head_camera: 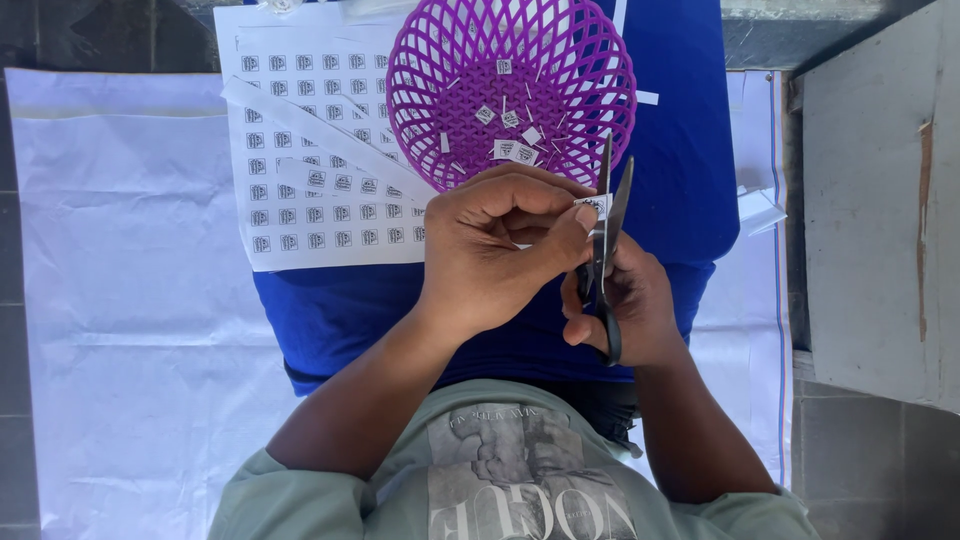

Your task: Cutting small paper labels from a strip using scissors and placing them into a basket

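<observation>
My left hand [500,245] pinches a small white paper piece [593,205] between thumb and fingers, right at the blades of black scissors [606,235]. My right hand [630,305] grips the scissors by their handles, blades pointing away from me and slightly parted around the paper. Just beyond both hands sits a purple plastic basket [430,60] with several small cut paper squares lying in it. A white sheet printed with rows of small square codes [300,150] lies left of the basket, with a cut strip [300,125] across it.
Everything rests on a blue cloth [680,150] over my lap, on a white woven sheet [130,300] spread over the floor. A grey board [880,200] stands at the right. Dark tiles border the left edge.
</observation>
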